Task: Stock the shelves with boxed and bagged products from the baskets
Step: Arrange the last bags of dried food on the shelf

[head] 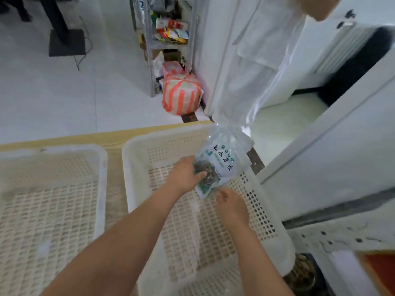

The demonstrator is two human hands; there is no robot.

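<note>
We have both arms reaching into the right-hand basket [128,167], a white plastic crate with a slotted floor and holed walls, standing on a light wooden table [113,138] just beside a second basket [100,167] of the same kind on the left. Our left hand [184,174] grips a clear bag [220,163] of dark dried food with a white and green label. The thumb lies across the front of the bag and the fingers are hidden behind it. The bag sits tilted over the far right part of the basket, its top end up near the far rim and its lower corner down near the floor of the basket; we cannot tell if that corner touches. Our right hand [232,207] hovers just beside that lower corner with its fingers curled, and we cannot tell if it pinches the bag or only comes close to it. To the right of the basket stands a white shelf unit [320,159]. On the tiled floor beyond the table sits an orange and white striped sack [181,95], next to a metal rack [149,60] holding bright packets.
</note>
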